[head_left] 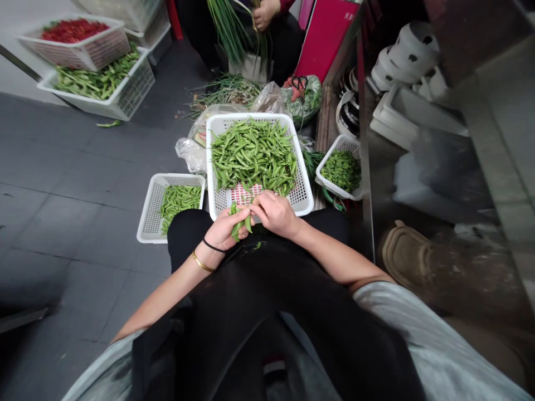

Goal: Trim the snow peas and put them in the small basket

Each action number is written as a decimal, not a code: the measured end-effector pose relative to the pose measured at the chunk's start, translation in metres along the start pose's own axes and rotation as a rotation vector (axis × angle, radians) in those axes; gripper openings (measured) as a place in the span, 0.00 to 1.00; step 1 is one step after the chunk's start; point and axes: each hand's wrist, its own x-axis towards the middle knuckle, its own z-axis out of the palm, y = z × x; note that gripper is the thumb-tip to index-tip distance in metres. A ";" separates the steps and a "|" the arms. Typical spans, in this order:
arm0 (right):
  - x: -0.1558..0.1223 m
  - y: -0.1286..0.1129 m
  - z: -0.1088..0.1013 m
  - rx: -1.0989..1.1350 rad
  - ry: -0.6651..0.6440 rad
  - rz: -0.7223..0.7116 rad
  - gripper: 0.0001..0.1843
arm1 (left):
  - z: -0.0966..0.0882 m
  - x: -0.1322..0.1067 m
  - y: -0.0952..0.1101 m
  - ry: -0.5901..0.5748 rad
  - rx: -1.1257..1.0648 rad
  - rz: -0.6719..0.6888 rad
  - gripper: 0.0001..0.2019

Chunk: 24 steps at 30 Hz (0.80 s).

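Note:
My left hand [225, 229] is closed round a few green pea pods [239, 218], held over my lap in black trousers. My right hand [273, 213] pinches the top end of one of those pods, fingers pressed together, touching the left hand. Just beyond both hands stands a large white basket [304, 192] heaped with green pea pods [253, 153]. A smaller white basket [147, 220] to the left holds a smaller pile of pods [179, 201].
A small white basket of green trimmings [341, 171] sits at the right by a metal cabinet. Baskets of red chillies [73, 30] and green pods [98, 81] stand far left. Another person's hand [264, 14] holds long green stalks ahead. Plastic bags [192, 153] lie on the grey floor.

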 end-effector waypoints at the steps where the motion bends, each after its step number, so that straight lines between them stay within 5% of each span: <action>1: -0.001 0.001 -0.002 -0.067 0.034 -0.028 0.15 | -0.001 0.001 0.001 0.048 -0.018 0.008 0.14; 6: -0.007 0.013 -0.030 -0.067 0.164 0.057 0.13 | -0.010 -0.002 0.009 0.275 0.096 0.217 0.15; 11: -0.006 0.017 -0.030 0.050 -0.127 0.101 0.12 | -0.009 -0.005 0.010 0.313 0.316 0.362 0.12; 18: 0.002 0.012 -0.003 -0.234 -0.338 -0.192 0.13 | -0.009 -0.021 0.022 0.367 0.736 0.478 0.12; 21: 0.001 0.009 -0.004 -0.333 -0.445 -0.327 0.12 | -0.005 -0.032 0.036 0.257 0.979 0.505 0.12; 24: -0.001 0.004 -0.004 -0.345 -0.471 -0.424 0.14 | 0.000 -0.034 0.044 0.041 1.090 0.357 0.08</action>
